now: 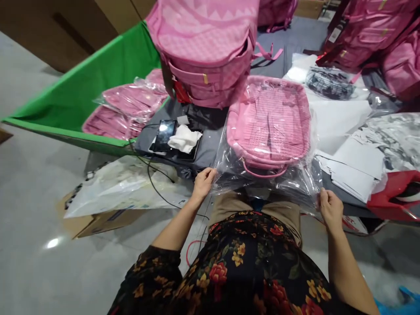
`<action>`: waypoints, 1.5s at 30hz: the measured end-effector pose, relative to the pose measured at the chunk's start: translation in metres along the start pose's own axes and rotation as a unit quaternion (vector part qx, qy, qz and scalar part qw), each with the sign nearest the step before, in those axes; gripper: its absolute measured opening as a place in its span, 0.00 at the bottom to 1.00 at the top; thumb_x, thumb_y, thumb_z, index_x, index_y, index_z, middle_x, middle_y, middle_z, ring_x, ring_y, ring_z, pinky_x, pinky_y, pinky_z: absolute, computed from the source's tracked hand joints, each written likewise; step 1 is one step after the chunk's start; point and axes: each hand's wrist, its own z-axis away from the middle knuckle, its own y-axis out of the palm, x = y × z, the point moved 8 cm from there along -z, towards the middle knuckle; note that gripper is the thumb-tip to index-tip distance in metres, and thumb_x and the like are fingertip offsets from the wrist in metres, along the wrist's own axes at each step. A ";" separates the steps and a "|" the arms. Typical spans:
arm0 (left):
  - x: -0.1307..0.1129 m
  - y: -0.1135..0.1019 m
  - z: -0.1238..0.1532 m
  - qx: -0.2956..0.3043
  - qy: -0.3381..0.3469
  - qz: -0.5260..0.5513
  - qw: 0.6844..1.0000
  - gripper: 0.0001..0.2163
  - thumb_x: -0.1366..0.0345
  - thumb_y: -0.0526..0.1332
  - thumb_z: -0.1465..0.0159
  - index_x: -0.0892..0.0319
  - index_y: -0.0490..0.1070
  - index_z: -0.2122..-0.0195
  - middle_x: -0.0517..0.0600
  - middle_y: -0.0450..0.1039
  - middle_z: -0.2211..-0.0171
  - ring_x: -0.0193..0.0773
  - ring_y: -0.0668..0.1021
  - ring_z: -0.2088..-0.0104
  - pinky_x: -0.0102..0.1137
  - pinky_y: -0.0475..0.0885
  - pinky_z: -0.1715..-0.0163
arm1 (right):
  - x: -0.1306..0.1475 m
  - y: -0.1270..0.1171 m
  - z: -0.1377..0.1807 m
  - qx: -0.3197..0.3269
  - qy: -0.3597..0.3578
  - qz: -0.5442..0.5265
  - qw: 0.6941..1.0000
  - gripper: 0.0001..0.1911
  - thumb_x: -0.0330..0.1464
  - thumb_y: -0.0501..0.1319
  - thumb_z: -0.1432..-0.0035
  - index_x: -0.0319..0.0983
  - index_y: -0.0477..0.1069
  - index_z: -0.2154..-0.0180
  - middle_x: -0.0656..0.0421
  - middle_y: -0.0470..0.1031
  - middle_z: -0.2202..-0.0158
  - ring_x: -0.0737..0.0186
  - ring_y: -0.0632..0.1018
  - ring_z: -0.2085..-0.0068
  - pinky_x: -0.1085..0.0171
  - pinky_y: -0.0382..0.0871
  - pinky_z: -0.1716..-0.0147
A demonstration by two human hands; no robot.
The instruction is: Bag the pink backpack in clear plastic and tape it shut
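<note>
A pink bag [269, 122] with a top handle lies flat inside a clear plastic bag [298, 179] on the table in front of me. Its handle points towards my body. My left hand [204, 181] pinches the plastic bag's near left corner, and my right hand [330, 205] pinches the near right corner. Between them the plastic edge is stretched wide, close to my waist. Beyond the wrapped bag, to the left, stands a large pink backpack [210, 57] with a red tag.
A green-sided bin [108, 61] at left holds plastic-wrapped pink bags [127, 105]. Left of the wrapped bag are a phone [165, 134] and a crumpled white cloth [185, 138]. White sheets [354, 166], a red box [395, 197] and more pink backpacks [364, 35] are at right.
</note>
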 end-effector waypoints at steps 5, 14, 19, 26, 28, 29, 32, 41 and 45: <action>-0.006 -0.020 0.000 -0.080 0.045 -0.085 0.992 0.14 0.55 0.55 0.33 0.56 0.71 0.70 0.47 0.71 0.77 0.37 0.72 0.75 0.31 0.66 0.68 | 0.012 -0.003 0.003 -0.009 -0.044 0.018 0.999 0.39 0.70 0.48 0.42 0.43 0.59 0.80 0.62 0.60 0.84 0.66 0.59 0.79 0.63 0.54 0.75; 0.025 -0.039 -0.031 -0.025 0.027 0.121 0.992 0.29 0.40 0.68 0.45 0.58 0.73 0.52 0.50 0.75 0.68 0.36 0.74 0.75 0.34 0.74 0.68 | -0.049 -0.006 -0.008 -0.034 0.009 -0.190 0.981 0.37 0.59 0.65 0.46 0.39 0.71 0.46 0.58 0.75 0.69 0.62 0.72 0.74 0.62 0.69 0.75; -0.004 -0.049 -0.004 0.002 0.343 -0.219 0.914 0.13 0.51 0.70 0.39 0.48 0.80 0.56 0.57 0.78 0.47 0.52 0.76 0.42 0.52 0.62 0.35 | -0.014 -0.021 0.028 -0.068 -0.238 0.000 0.969 0.18 0.48 0.68 0.42 0.45 0.80 0.55 0.49 0.78 0.50 0.47 0.77 0.46 0.45 0.71 0.42; -0.027 -0.056 -0.003 0.072 0.291 -0.059 0.952 0.15 0.50 0.59 0.30 0.52 0.82 0.59 0.54 0.83 0.56 0.48 0.82 0.52 0.46 0.73 0.43 | -0.004 -0.027 0.015 -0.045 -0.143 -0.186 0.971 0.24 0.55 0.64 0.39 0.42 0.79 0.67 0.52 0.83 0.64 0.50 0.82 0.59 0.50 0.75 0.50; -0.028 -0.053 -0.006 0.041 0.226 0.015 0.973 0.18 0.47 0.61 0.32 0.55 0.81 0.64 0.55 0.83 0.57 0.49 0.82 0.51 0.45 0.75 0.45 | 0.002 -0.027 0.008 -0.133 -0.114 -0.204 0.963 0.29 0.60 0.60 0.39 0.40 0.77 0.68 0.52 0.82 0.65 0.51 0.82 0.59 0.52 0.75 0.51; -0.029 -0.050 -0.007 0.017 0.202 0.041 0.978 0.19 0.44 0.61 0.34 0.56 0.79 0.66 0.55 0.83 0.59 0.49 0.82 0.52 0.44 0.75 0.46 | 0.005 -0.025 0.005 -0.182 -0.099 -0.210 0.956 0.33 0.63 0.57 0.39 0.40 0.75 0.69 0.52 0.81 0.67 0.52 0.82 0.61 0.53 0.75 0.54; -0.027 -0.042 -0.013 -0.099 0.154 0.087 0.979 0.22 0.40 0.58 0.34 0.56 0.73 0.68 0.51 0.79 0.70 0.44 0.82 0.63 0.39 0.78 0.57 | 0.013 -0.015 -0.008 -0.270 -0.047 -0.222 0.936 0.38 0.68 0.48 0.39 0.41 0.71 0.68 0.59 0.72 0.77 0.59 0.77 0.73 0.60 0.73 0.68; -0.088 -0.012 -0.022 -0.216 0.278 -0.099 0.931 0.21 0.48 0.55 0.32 0.59 0.71 0.48 0.59 0.78 0.53 0.50 0.78 0.51 0.51 0.66 0.41 | 0.022 0.006 -0.045 -0.186 -0.008 -0.247 0.951 0.38 0.69 0.55 0.46 0.40 0.72 0.67 0.67 0.61 0.84 0.66 0.63 0.85 0.64 0.57 0.83; -0.145 0.050 0.014 -0.060 0.474 -0.212 0.852 0.24 0.44 0.62 0.34 0.56 0.73 0.46 0.56 0.79 0.53 0.55 0.75 0.44 0.54 0.48 0.31 | 0.025 0.004 -0.042 -0.184 -0.015 -0.249 0.951 0.37 0.68 0.55 0.45 0.40 0.72 0.66 0.67 0.62 0.84 0.66 0.63 0.85 0.64 0.56 0.84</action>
